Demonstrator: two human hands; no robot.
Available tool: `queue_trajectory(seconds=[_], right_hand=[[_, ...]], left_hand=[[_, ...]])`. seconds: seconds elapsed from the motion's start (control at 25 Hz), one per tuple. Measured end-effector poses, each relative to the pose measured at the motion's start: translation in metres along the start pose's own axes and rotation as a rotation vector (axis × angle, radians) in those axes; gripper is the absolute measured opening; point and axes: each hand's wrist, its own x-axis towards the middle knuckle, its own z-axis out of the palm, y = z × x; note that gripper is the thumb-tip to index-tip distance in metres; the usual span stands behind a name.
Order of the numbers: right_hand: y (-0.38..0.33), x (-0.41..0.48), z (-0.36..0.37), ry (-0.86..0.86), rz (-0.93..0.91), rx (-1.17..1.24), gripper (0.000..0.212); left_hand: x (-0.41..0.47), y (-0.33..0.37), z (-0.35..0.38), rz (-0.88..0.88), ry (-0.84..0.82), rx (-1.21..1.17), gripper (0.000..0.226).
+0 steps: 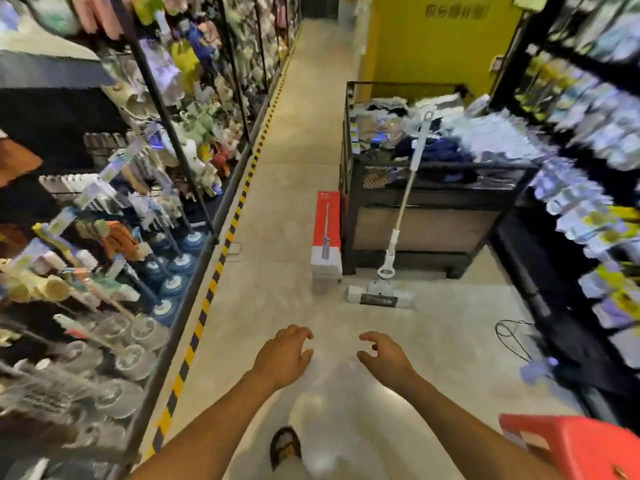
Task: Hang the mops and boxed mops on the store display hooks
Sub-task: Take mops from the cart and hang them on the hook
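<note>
Beige floor tiles [294, 188] lie under the empty, loosely curled left hand [282, 355]. Well ahead stands a tall red-and-white cardboard mop box [325, 233]. The right hand [384, 356] is equally empty; well beyond it, a white flat-headed mop [398, 223] leans on a black mesh bin [450, 199].

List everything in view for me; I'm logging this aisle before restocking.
Mop: one, white and beige, leaning on the black bin, head on the floor.
Boxed mops: a stack, count unclear, red and white, upright beside the bin.
Bin: one, black, mid-aisle, holding fabric goods.
Left rack: one, black, hung goods.
Right rack: one, black, goods blurred.
Floor tape: one strip, yellow-black, along the left rack.
Stool: one, red, lower right.
Cable: one, black, floor at right.
Sandalled foot: one, bottom centre.
Left hand: fingers loosely curled, empty.
Right hand: likewise.
</note>
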Motion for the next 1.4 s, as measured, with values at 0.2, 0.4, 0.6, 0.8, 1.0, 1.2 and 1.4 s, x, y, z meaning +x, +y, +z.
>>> queue_trajectory(seconds=[0.2, 0.4, 0.6, 0.8, 1.0, 1.2, 1.4], right_hand=[[0.042, 0.033, -0.06, 0.162, 0.15, 0.108, 0.041], [0.049, 0.094, -0.124, 0.26, 0.26, 0.141, 0.041], [0.03, 0.17, -0.193, 0.348, 0.257, 0.082, 0.043], [0.008, 0.239, -0.24, 0.381, 0.223, 0.046, 0.044], [0.001, 0.311, -0.283, 0.381, 0.193, 0.01, 0.047], [0.006, 0.403, -0.333, 0.334, 0.124, -0.028, 0.05], [0.019, 0.494, -0.393, 0.241, 0.065, -0.008, 0.047]], left_hand=[[0.103, 0.049, -0.001, 0.188, -0.066, 0.012, 0.038], [0.218, 0.076, -0.023, 0.272, -0.085, -0.034, 0.037], [0.331, 0.094, -0.068, 0.363, -0.059, -0.037, 0.037], [0.418, 0.102, -0.104, 0.389, -0.071, -0.023, 0.036], [0.486, 0.111, -0.13, 0.391, -0.027, -0.004, 0.042], [0.564, 0.132, -0.149, 0.36, -0.01, -0.027, 0.042], [0.645, 0.185, -0.175, 0.314, -0.013, -0.048, 0.041]])
